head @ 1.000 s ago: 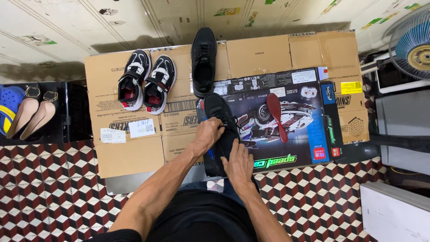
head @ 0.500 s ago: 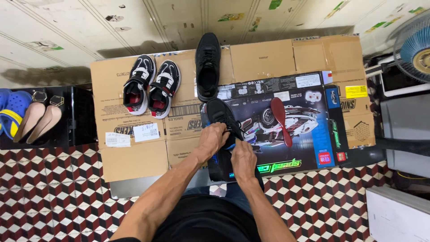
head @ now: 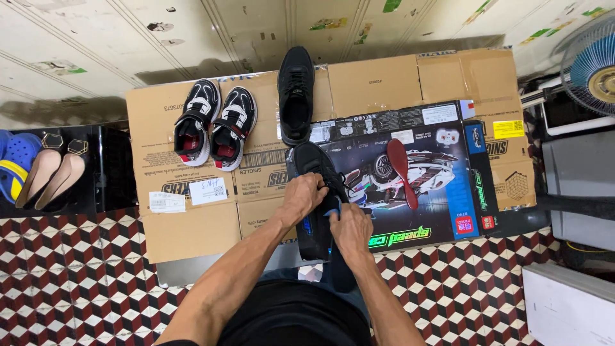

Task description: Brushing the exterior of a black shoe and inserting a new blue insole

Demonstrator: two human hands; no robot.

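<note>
Flattened cardboard covers the bench (head: 186,230); the black shoe (head: 314,163) lies toe-away, long axis pointing from the person. Left hand (head: 301,195) fingers pinch its tongue, right hand (head: 351,229) fingers clamp the heel.

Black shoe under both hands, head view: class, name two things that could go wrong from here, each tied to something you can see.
1. The black shoe lies partly over the near edge of the printed toy box; the left hand and right hand pressing on it could perhaps tip it to the tiled floor.
2. The red insole lies loose on the box; a jolt might slide it off.
</note>
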